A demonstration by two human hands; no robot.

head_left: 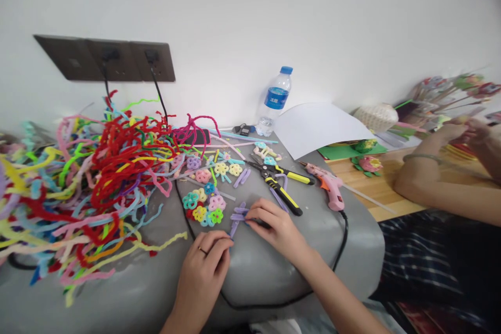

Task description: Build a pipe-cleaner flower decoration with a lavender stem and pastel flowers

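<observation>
Between my hands lies a small cross-like cluster of folded purple pipe cleaner pieces (237, 217). My left hand (205, 266), wearing a ring, pinches the lower end of this cluster. My right hand (276, 227) has its fingertips closed at the cluster's right side; the fingers partly hide what they grip. To the left sits a ring of coloured pipe cleaner flowers (203, 206). Beyond my right hand are pliers (282, 188) with yellow and black handles, over more purple strips (278, 200). A loose folded purple piece (242, 177) lies farther back.
A large tangle of pipe cleaners (117, 167) covers the left side. A pink glue gun (329, 182) with a black cord (344, 240) lies right. Behind stand a water bottle (276, 99) and white paper (321, 125). Another person's arm (434, 182) rests at the wooden table (385, 188).
</observation>
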